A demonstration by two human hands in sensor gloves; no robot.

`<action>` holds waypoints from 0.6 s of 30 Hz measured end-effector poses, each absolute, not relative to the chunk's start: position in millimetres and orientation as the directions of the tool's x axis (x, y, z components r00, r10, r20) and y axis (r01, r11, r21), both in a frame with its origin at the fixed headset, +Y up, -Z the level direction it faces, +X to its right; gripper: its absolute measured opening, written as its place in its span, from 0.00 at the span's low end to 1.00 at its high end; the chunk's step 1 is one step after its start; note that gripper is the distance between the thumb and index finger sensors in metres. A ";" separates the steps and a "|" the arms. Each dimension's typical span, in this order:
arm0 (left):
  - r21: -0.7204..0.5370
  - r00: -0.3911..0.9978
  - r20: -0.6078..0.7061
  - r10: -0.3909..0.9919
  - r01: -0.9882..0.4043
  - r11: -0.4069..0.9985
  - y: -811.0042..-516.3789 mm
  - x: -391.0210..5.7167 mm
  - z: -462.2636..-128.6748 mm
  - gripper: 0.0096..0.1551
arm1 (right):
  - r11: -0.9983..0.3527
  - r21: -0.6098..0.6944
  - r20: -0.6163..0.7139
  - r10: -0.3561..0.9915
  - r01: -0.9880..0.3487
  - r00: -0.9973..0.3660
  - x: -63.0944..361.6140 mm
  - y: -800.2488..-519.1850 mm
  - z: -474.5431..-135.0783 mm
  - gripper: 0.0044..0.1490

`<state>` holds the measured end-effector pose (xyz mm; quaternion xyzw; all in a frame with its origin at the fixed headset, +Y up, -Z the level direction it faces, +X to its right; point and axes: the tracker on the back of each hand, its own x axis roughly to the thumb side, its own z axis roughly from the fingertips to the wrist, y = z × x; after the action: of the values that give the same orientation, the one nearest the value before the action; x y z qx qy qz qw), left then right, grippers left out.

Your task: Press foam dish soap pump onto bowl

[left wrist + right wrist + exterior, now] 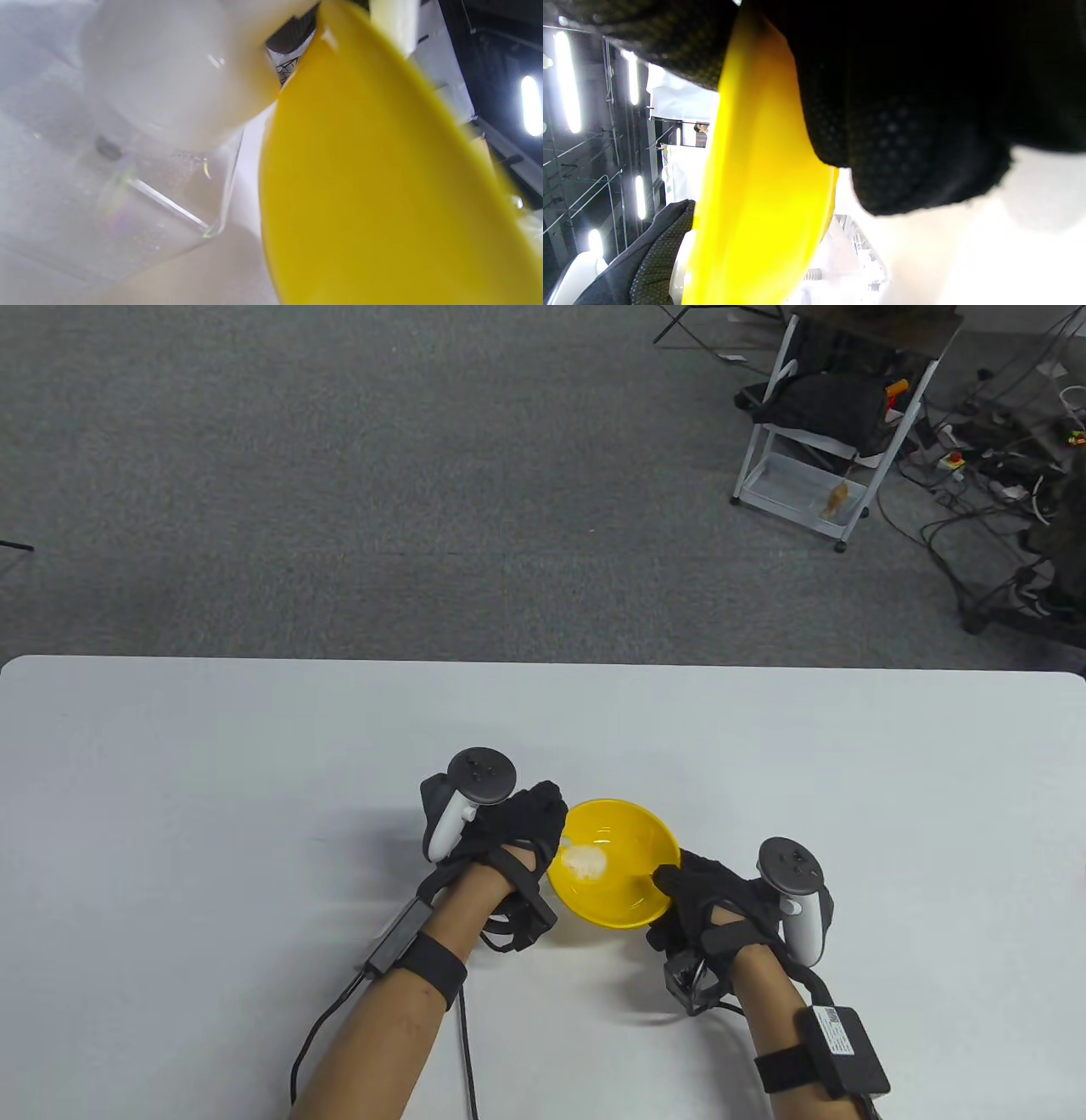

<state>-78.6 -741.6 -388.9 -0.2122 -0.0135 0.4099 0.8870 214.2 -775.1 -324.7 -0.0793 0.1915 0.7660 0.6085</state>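
A yellow bowl sits on the white table near the front edge, with a blob of white foam inside on its left. My left hand lies over the foam soap bottle at the bowl's left rim and hides it in the table view. The left wrist view shows the clear bottle with its white pump top, right beside the bowl's outer wall. My right hand grips the bowl's right rim; its gloved fingers lie against the bowl.
Grey carpet lies beyond the table's far edge. A white cart with dark bags and cables stands at the far right of the room. Glove cables trail over the table to its front edge.
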 end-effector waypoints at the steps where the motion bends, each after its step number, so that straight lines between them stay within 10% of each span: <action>1: -0.396 0.684 -0.130 0.717 -0.699 0.595 -742.3 -79.1 -388.6 0.39 | -0.184 0.197 -0.355 0.902 -0.963 -0.245 214.1 -775.3 -324.7 0.41; 18: -0.355 0.549 -0.194 0.813 -0.812 0.464 -754.9 -83.6 -387.1 0.39 | -0.161 0.202 -0.355 0.907 -0.966 -0.226 214.9 -775.3 -325.9 0.41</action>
<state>-83.6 -754.9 -387.1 -0.2070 -0.0012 0.4747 0.8554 214.9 -775.3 -325.9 -0.0757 0.1948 0.7582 0.6177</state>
